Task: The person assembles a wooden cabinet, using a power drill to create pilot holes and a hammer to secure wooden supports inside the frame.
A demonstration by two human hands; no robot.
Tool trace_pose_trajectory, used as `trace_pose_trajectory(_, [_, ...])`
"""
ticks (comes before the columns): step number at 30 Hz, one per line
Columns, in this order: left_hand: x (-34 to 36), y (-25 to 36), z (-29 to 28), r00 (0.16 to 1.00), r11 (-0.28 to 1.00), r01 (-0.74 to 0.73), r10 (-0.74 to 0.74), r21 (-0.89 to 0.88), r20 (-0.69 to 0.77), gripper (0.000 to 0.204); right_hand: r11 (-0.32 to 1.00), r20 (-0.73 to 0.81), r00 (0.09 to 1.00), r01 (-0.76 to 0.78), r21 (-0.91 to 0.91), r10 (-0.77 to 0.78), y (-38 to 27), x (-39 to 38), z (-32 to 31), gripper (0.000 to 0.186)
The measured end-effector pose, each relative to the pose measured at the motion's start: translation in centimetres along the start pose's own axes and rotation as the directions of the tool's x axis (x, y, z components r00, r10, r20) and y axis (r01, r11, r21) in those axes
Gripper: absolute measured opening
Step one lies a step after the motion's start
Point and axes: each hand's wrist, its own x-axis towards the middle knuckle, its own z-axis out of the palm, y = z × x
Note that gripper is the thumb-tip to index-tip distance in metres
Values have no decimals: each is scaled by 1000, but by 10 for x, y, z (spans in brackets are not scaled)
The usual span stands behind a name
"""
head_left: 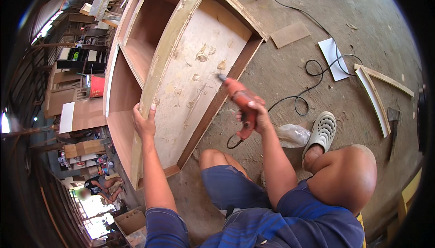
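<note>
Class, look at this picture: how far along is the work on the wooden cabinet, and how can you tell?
Done: the cabinet frame, shelves and back panel are together. In hand: the right hand holds an orange drill, its tip at the panel, while the left hand grips the front edge. Probably left: patchy, unfinished surfaces, and loose strips lie on the floor.
</note>
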Motion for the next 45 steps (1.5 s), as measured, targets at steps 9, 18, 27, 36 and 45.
trace_pose_trajectory(9, [-3, -2, 0, 1000, 999, 31, -31, -11, 3, 83, 722, -402, 800, 587, 367, -445, -19, -9, -121, 68])
trace_pose_trajectory(18, [-2, 7, 1, 998, 998, 65, -65, 9, -5, 85, 730, -788, 507, 674, 111, -349, -1, 35, -113, 85])
trace_pose_trajectory(27, [-9, 9, -3, 994, 996, 19, -9, 93, -112, 86, 676, -315, 835, 89, -732, -451, 36, 68, 65, 36])
trace_pose_trajectory(36, [-9, 8, -2, 990, 998, 34, -26, 60, -142, 90, 869, 362, 879, -107, -484, 310, 47, 135, 258, 34])
trace_pose_trajectory(45, [-11, 4, 3, 985, 997, 38, -26, 65, -172, 93, 792, 301, 893, -94, -603, 335, 19, 149, 252, 21])
